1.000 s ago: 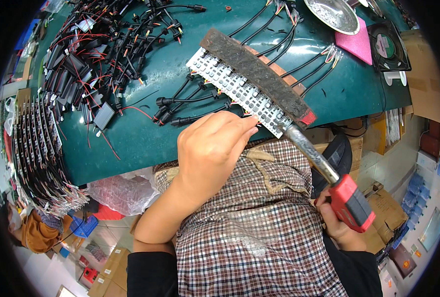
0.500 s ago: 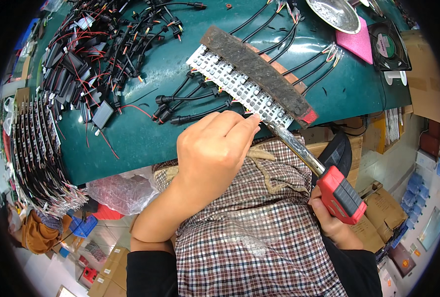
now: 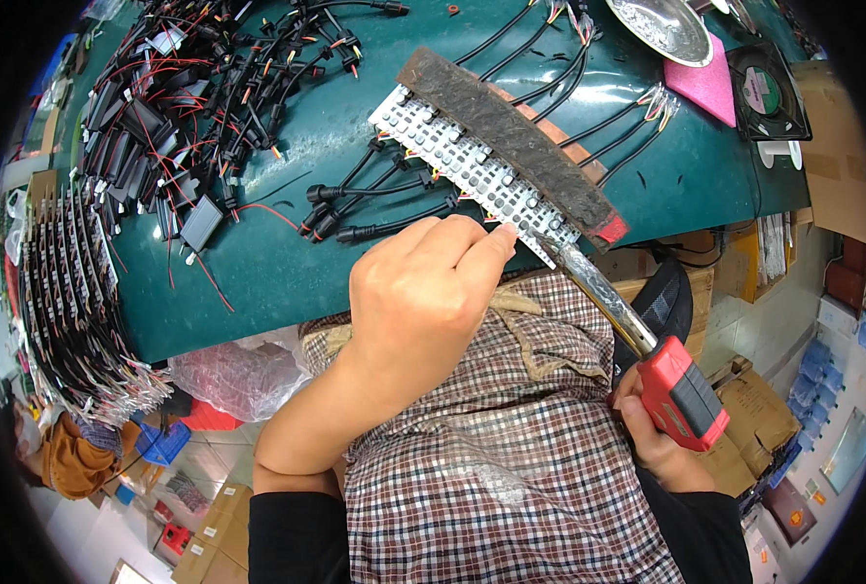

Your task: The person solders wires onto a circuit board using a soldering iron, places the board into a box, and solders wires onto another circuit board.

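A white circuit board panel (image 3: pixel 477 167) with rows of small components lies slantwise near the front of the bench. Along it runs a dark, worn bar (image 3: pixel 515 146) with a red end. My left hand (image 3: pixel 418 282) is closed in a pinch at the panel's near edge; whatever its fingertips hold is hidden. My right hand (image 3: pixel 659 443), lower right, grips the red handle of a soldering iron (image 3: pixel 603 297). The iron's metal shaft points up and left, its tip over the panel's right end. Black cables with connectors (image 3: pixel 379 200) stretch left from the panel's near edge.
A tangled pile of black cables and modules (image 3: pixel 199 107) covers the bench's left. Strips of wired boards (image 3: pixel 68 292) hang over the left edge. At the upper right are a metal dish (image 3: pixel 662 29), a pink sponge (image 3: pixel 702 83) and a black fan (image 3: pixel 766 92).
The soldering iron in my right hand has shifted slightly right, its tip moving away from my left fingertips along the panel. My left hand stays almost in place.
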Available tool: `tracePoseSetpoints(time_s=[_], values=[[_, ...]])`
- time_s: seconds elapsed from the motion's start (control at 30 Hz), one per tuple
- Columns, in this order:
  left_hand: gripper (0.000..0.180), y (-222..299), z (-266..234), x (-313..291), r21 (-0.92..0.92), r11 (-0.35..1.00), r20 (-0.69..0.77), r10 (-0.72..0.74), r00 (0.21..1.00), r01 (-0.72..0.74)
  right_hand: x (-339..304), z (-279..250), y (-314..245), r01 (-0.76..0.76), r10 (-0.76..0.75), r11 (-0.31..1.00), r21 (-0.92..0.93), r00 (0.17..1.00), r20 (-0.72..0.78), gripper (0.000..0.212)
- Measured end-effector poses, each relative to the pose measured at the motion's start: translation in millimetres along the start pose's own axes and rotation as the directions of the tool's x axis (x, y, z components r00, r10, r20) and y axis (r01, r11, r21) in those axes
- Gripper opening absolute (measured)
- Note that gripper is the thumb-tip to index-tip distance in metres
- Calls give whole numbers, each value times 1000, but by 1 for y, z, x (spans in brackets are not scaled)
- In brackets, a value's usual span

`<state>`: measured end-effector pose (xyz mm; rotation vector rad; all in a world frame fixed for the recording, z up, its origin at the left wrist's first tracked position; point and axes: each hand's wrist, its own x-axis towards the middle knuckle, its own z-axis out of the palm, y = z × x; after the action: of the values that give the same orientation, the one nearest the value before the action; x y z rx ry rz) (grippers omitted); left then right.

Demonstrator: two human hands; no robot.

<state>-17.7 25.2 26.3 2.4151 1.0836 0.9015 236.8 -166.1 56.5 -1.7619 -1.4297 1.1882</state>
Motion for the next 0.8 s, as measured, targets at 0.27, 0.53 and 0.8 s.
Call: tracePoseSetpoints(time_s=[0.27,0.53,0.8], values=[[25,-1,0,0,7,1000,10,17,1000,-17,-2,-1,1,1,-1,1000,-16,1000,-5,17],[22,-1,-1,2,-22,1000,19,-10,1000,10,1,0,-6,-54,54,995,82,999,0,11],[16,-8,0,3,-196,975,35,-95,995,100,-2,-3,-6,-125,121,989,81,991,50,12]])
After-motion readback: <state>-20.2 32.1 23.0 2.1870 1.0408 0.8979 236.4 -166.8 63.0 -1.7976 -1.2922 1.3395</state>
